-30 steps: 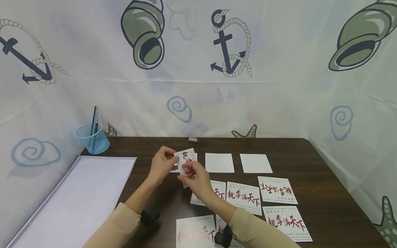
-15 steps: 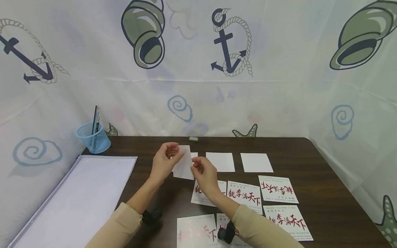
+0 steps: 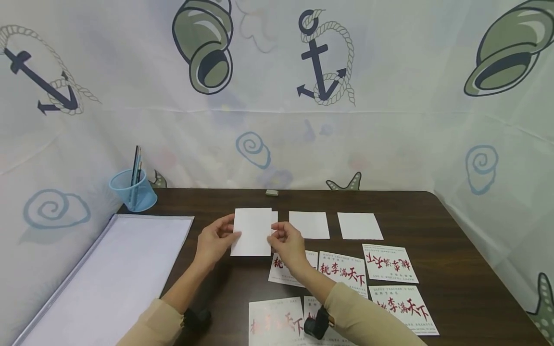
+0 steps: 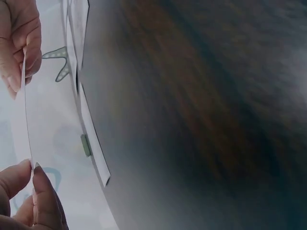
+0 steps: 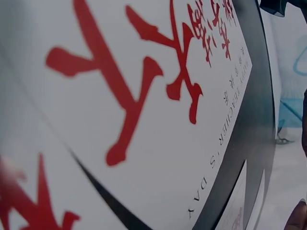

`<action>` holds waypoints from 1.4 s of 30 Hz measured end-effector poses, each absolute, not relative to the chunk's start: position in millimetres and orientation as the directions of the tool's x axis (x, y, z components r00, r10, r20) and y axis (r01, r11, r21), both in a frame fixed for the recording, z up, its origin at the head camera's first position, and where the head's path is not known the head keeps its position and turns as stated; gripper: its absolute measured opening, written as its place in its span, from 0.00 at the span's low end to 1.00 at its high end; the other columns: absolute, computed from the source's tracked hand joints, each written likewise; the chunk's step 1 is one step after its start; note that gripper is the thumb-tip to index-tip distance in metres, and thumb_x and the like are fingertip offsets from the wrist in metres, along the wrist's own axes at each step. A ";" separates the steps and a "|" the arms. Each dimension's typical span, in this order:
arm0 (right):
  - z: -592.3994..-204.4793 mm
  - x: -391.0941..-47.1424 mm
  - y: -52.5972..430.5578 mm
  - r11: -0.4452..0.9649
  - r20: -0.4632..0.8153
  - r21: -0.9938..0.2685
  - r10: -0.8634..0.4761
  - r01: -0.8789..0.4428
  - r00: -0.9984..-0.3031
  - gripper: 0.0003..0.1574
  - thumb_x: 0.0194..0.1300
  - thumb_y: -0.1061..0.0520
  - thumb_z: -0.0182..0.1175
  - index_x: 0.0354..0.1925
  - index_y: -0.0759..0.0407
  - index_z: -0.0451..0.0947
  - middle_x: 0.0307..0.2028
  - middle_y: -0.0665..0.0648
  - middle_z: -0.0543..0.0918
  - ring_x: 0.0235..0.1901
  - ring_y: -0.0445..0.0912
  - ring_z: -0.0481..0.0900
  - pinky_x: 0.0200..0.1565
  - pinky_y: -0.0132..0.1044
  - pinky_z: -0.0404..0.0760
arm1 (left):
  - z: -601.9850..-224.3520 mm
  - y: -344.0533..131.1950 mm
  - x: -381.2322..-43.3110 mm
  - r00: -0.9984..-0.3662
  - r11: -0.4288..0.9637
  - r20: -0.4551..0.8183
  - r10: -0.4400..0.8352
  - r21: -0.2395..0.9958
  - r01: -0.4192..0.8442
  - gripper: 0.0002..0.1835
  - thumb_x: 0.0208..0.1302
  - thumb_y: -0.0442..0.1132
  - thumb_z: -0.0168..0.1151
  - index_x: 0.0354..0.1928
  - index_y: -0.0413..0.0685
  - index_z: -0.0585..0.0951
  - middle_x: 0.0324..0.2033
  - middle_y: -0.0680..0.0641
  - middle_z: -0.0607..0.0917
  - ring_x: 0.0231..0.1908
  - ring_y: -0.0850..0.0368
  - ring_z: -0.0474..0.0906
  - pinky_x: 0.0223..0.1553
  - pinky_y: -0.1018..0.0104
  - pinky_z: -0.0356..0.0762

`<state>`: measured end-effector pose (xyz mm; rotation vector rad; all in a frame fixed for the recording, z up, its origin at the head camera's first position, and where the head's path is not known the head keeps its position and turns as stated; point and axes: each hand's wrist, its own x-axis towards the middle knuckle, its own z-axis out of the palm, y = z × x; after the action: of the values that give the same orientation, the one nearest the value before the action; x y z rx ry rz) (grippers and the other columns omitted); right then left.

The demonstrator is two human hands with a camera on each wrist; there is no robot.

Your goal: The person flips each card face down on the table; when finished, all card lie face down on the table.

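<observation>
A blank white card (image 3: 252, 232) faces me in the head view, raised over the back of the table. My left hand (image 3: 215, 239) pinches its left edge between thumb and fingers; my right hand (image 3: 287, 244) pinches the right edge. In the left wrist view the card (image 4: 23, 127) shows nearly edge-on, between the left fingers (image 4: 45, 199) below and the right fingers (image 4: 31, 40) above. Partly hidden behind it lies another white card (image 3: 274, 217). Below the right hand are cards printed in red characters (image 3: 342, 274), seen close in the right wrist view.
Two blank white cards (image 3: 309, 225) (image 3: 360, 226) lie in the back row. More printed cards (image 3: 391, 263) spread toward the front right. At left are a large white board (image 3: 104, 274) and a blue cup (image 3: 134, 192) with pencils. A small eraser-like block (image 3: 271, 192) sits at the back edge.
The card has turned from its red-printed side, through a tilted position, to its blank side facing me. The left hand has moved left and lower, now at the card's left edge.
</observation>
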<state>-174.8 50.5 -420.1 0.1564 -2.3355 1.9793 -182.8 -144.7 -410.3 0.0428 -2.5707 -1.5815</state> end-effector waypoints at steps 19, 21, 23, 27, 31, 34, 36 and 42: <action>-429.5 -170.2 40.8 0.348 -0.114 -0.937 -0.264 0.016 -0.958 0.12 0.52 0.69 0.66 0.34 0.71 0.74 0.20 0.58 0.82 0.15 0.42 0.78 0.19 0.33 0.79 | -421.2 -166.7 -153.6 -0.999 0.713 0.038 0.000 0.701 0.027 0.24 0.51 0.31 0.69 0.52 0.32 0.78 0.36 0.41 0.83 0.33 0.52 0.80 0.29 0.66 0.76; -429.8 -170.3 41.0 0.401 -0.114 -0.916 -0.268 -0.003 -0.957 0.11 0.51 0.68 0.67 0.32 0.69 0.74 0.19 0.56 0.81 0.13 0.40 0.76 0.18 0.30 0.77 | -421.6 -166.8 -153.6 -0.999 0.728 0.030 0.016 0.684 0.032 0.23 0.51 0.31 0.69 0.51 0.31 0.79 0.35 0.41 0.84 0.33 0.52 0.79 0.29 0.65 0.76; -430.2 -170.3 41.2 0.462 -0.116 -0.886 -0.273 -0.024 -0.955 0.11 0.51 0.67 0.68 0.30 0.67 0.75 0.17 0.54 0.81 0.11 0.39 0.74 0.17 0.28 0.73 | -422.7 -166.7 -153.7 -0.999 0.747 0.014 0.029 0.664 0.031 0.23 0.50 0.31 0.69 0.50 0.31 0.79 0.35 0.42 0.84 0.32 0.54 0.78 0.29 0.65 0.75; -430.0 -168.8 41.2 0.533 -0.115 -0.844 -0.289 -0.060 -0.951 0.10 0.50 0.65 0.69 0.26 0.63 0.75 0.15 0.53 0.80 0.10 0.39 0.72 0.17 0.27 0.68 | -425.8 -166.6 -154.2 -0.998 0.780 -0.008 0.056 0.625 0.039 0.22 0.50 0.31 0.69 0.50 0.32 0.80 0.34 0.43 0.85 0.30 0.55 0.76 0.31 0.63 0.74; -431.0 -168.4 40.5 0.573 -0.105 -0.814 -0.304 -0.094 -0.947 0.10 0.51 0.64 0.69 0.24 0.61 0.74 0.13 0.52 0.77 0.10 0.38 0.70 0.15 0.27 0.68 | -427.4 -165.6 -155.6 -0.997 0.804 -0.002 0.076 0.592 0.060 0.21 0.49 0.31 0.69 0.48 0.33 0.81 0.33 0.44 0.84 0.30 0.55 0.74 0.32 0.61 0.74; -431.6 -169.5 39.5 0.603 -0.078 -0.786 -0.320 -0.139 -0.944 0.11 0.51 0.64 0.68 0.23 0.60 0.73 0.12 0.50 0.75 0.09 0.38 0.69 0.14 0.26 0.66 | -426.7 -164.9 -156.0 -0.996 0.811 0.015 0.087 0.579 0.079 0.20 0.49 0.31 0.69 0.47 0.33 0.81 0.31 0.44 0.84 0.29 0.55 0.74 0.32 0.60 0.74; -432.1 -170.5 38.7 0.619 -0.064 -0.768 -0.329 -0.164 -0.942 0.12 0.52 0.63 0.68 0.23 0.59 0.73 0.12 0.49 0.73 0.09 0.37 0.69 0.14 0.25 0.66 | -425.5 -164.5 -155.5 -0.996 0.816 0.022 0.089 0.571 0.085 0.19 0.49 0.30 0.69 0.46 0.33 0.82 0.30 0.44 0.83 0.29 0.54 0.74 0.31 0.60 0.74; -432.7 -170.4 36.8 0.633 -0.061 -0.755 -0.327 -0.171 -0.943 0.13 0.52 0.64 0.68 0.22 0.59 0.71 0.12 0.48 0.72 0.08 0.37 0.68 0.13 0.26 0.63 | -424.6 -162.8 -153.0 -0.995 0.858 0.027 0.094 0.505 0.095 0.18 0.48 0.30 0.70 0.44 0.34 0.82 0.30 0.44 0.80 0.30 0.53 0.72 0.33 0.57 0.74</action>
<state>-170.4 36.8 -432.7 0.4644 -3.0098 1.3576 -153.0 -162.8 -424.6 -0.1543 -3.0267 -0.8233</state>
